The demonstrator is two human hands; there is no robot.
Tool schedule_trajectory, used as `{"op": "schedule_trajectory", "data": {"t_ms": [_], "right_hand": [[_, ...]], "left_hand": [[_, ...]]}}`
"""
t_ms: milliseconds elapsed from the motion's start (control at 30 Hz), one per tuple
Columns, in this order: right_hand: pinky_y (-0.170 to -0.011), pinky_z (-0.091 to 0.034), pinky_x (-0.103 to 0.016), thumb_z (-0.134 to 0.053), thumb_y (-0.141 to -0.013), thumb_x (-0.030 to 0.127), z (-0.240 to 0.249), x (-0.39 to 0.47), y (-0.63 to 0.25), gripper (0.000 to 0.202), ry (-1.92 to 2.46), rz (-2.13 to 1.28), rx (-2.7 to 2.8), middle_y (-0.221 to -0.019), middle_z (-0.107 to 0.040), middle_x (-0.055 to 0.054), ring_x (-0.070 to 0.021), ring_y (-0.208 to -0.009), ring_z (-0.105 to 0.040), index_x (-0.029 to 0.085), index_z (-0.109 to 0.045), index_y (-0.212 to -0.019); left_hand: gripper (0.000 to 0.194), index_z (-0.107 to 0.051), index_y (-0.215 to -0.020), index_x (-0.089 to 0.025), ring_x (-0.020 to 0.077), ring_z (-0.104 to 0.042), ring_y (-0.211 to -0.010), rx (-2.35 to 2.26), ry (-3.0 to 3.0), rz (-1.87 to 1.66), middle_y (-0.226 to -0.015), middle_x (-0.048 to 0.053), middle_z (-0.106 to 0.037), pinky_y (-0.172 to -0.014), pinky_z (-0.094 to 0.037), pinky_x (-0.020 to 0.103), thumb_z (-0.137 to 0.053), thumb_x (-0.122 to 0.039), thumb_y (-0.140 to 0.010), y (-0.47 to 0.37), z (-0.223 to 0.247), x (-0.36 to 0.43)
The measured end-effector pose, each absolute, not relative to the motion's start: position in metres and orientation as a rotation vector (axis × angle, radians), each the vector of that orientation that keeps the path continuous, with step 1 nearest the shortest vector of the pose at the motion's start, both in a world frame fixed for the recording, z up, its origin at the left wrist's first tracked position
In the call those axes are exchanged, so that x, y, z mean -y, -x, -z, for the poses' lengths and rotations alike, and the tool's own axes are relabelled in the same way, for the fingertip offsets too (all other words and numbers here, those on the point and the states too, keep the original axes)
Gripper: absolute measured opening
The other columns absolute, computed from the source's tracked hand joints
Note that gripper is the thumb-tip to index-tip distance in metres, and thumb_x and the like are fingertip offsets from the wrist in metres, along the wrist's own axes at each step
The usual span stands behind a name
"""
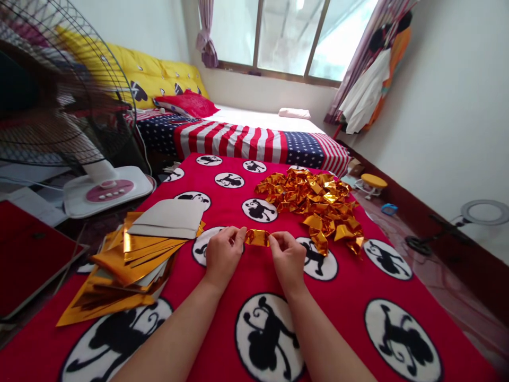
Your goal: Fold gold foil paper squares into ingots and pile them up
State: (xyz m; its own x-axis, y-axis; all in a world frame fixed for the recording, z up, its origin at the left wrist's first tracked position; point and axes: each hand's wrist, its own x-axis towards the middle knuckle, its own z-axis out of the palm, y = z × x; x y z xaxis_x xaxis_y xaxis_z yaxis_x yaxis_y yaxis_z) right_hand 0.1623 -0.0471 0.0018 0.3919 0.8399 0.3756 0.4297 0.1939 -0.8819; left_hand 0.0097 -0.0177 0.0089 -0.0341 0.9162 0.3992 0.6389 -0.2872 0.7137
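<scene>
A small folded piece of gold foil paper (257, 237) is stretched between my two hands, just above the red cloth. My left hand (225, 252) pinches its left end, and my right hand (289, 259) pinches the right end. On the right, a heap of folded gold foil pieces (314, 193) spreads over the cloth. To the left lies a stack of flat gold foil sheets (123, 265), with pale grey-white sheets (167, 218) on top.
The red cloth (210, 339) has round black-and-white monkey prints. A white fan (107, 188) stands at the left beside a red box-like object (32, 254). Behind is a bed with a flag-pattern cover (238, 140). A ring light (485, 212) and yellow stool (374, 181) are at right.
</scene>
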Motion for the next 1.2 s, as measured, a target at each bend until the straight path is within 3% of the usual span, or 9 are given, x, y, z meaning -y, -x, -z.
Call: {"op": "schedule_trajectory", "data": {"t_ms": [233, 367, 467, 600, 767, 967, 1100, 1200], "right_hand": [[-0.065, -0.044, -0.029, -0.057, -0.085, 0.032, -0.054, -0.04, -0.207, 0.018, 1.485, -0.009, 1.282, -0.07, -0.069, -0.005, -0.0188, -0.063, -0.062, 0.018, -0.067, -0.08], [-0.078, -0.043, -0.036, -0.056, -0.085, 0.028, -0.083, -0.105, -0.243, 0.02, 1.744, 0.215, 1.254, -0.087, -0.071, -0.014, -0.0263, -0.083, -0.064, 0.013, -0.066, -0.094], [-0.079, -0.042, -0.037, -0.063, -0.081, 0.029, -0.082, -0.118, -0.246, 0.036, 1.852, 0.186, 1.227, -0.085, -0.07, -0.016, -0.0297, -0.087, -0.064, 0.007, -0.06, -0.11], [-0.076, -0.043, -0.034, -0.06, -0.082, 0.028, -0.059, -0.086, -0.213, 0.04, 1.732, 0.127, 1.323, -0.091, -0.07, -0.01, -0.0248, -0.082, -0.063, 0.013, -0.056, -0.119], [-0.064, -0.043, -0.028, -0.057, -0.084, 0.03, -0.03, -0.01, -0.157, 0.032, 1.502, -0.225, 1.413, -0.084, -0.068, -0.003, -0.0161, -0.063, -0.058, 0.019, -0.06, -0.114], [-0.057, -0.042, -0.027, -0.062, -0.079, 0.027, 0.004, 0.044, -0.133, 0.022, 1.372, -0.622, 1.345, -0.077, -0.067, -0.002, -0.0155, -0.058, -0.055, 0.022, -0.068, -0.099], [-0.06, -0.044, -0.028, -0.059, -0.08, 0.027, 0.011, 0.044, -0.133, 0.019, 1.428, -0.589, 1.382, -0.078, -0.069, -0.003, -0.0169, -0.062, -0.058, 0.022, -0.069, -0.096], [-0.06, -0.043, -0.029, -0.059, -0.08, 0.028, 0.009, 0.042, -0.132, 0.017, 1.487, -0.553, 1.425, -0.08, -0.071, -0.003, -0.0183, -0.064, -0.06, 0.024, -0.071, -0.092]], "left_hand": [[0.044, -0.063, -0.066, -0.019, 0.0152, -0.053, -0.057, -1.663, -1.853, -1.152, -0.059, 0.002, -0.06, -0.056, -0.031, 0.026, -0.041, -0.047, -0.093, -0.008, -0.007, 0.016], [0.045, -0.062, -0.065, -0.02, 0.0152, -0.053, -0.057, -1.653, -1.846, -1.162, -0.059, 0.002, -0.061, -0.057, -0.031, 0.026, -0.04, -0.046, -0.093, -0.007, -0.005, 0.014], [0.044, -0.062, -0.065, -0.02, 0.0154, -0.054, -0.057, -1.657, -1.844, -1.158, -0.058, 0.002, -0.061, -0.056, -0.031, 0.026, -0.04, -0.045, -0.093, -0.007, -0.004, 0.013], [0.043, -0.063, -0.066, -0.02, 0.0154, -0.056, -0.059, -1.674, -1.849, -1.116, -0.063, 0.003, -0.065, -0.056, -0.03, 0.026, -0.04, -0.045, -0.093, -0.008, -0.004, 0.012], [0.044, -0.063, -0.065, -0.02, 0.0151, -0.055, -0.057, -1.674, -1.84, -1.123, -0.06, 0.002, -0.063, -0.056, -0.031, 0.026, -0.041, -0.045, -0.093, -0.007, -0.004, 0.012], [0.034, -0.063, -0.072, -0.019, 0.0151, -0.058, -0.061, -1.592, -1.834, -1.219, -0.065, 0.002, -0.065, -0.059, -0.037, 0.025, -0.043, -0.038, -0.093, -0.006, -0.004, 0.014], [0.017, -0.065, -0.091, -0.019, 0.0192, -0.063, -0.079, -1.643, -1.994, -1.323, -0.085, 0.005, -0.069, -0.074, -0.045, 0.03, -0.05, -0.028, -0.089, 0.003, -0.009, 0.01], [0.025, -0.063, -0.108, -0.019, 0.0289, -0.057, -0.106, -1.958, -2.091, -1.402, -0.11, 0.012, -0.066, -0.093, -0.041, 0.043, -0.056, -0.027, -0.085, 0.025, -0.019, 0.002]]}}
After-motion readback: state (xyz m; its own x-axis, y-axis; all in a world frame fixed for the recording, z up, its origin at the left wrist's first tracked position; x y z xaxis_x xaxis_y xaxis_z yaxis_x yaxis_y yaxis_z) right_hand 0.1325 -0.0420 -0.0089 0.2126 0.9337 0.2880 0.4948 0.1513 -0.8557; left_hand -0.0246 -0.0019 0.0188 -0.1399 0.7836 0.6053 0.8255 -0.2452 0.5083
